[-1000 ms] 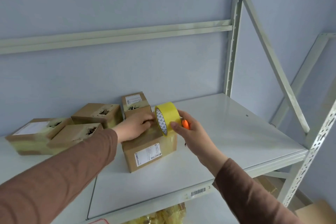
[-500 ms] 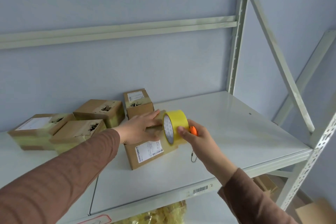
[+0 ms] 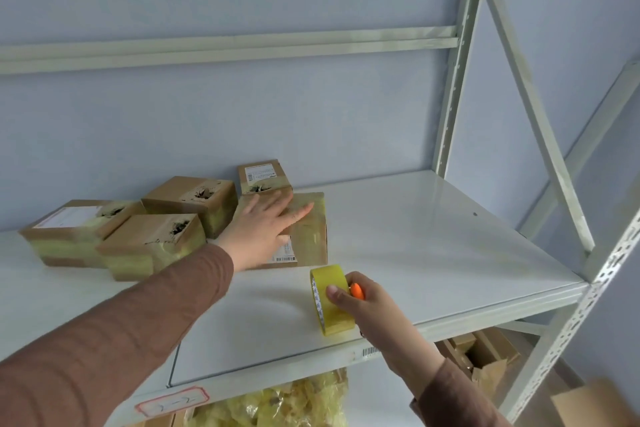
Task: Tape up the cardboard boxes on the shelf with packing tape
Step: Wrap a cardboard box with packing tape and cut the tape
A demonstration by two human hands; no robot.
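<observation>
Left hand [image 3: 265,229] flat, fingers extended, pressing taped brown cardboard box [image 3: 310,236]. Right hand [image 3: 360,302] at 5 o'clock of box grips yellow packing-tape roll [image 3: 330,300].

My left hand [image 3: 265,229] lies flat on top of the box [image 3: 308,236] at the middle of the frame. Just behind it a smaller box [image 3: 263,175] sits against the wall. Three more boxes [image 3: 152,229] cluster to the left, touching one another, all on the shelf [image 3: 433,246]. My right hand [image 3: 360,298] holds the tape roll [image 3: 330,300] in front of the middle box, near the shelf's front edge, lower centre of the frame.
</observation>
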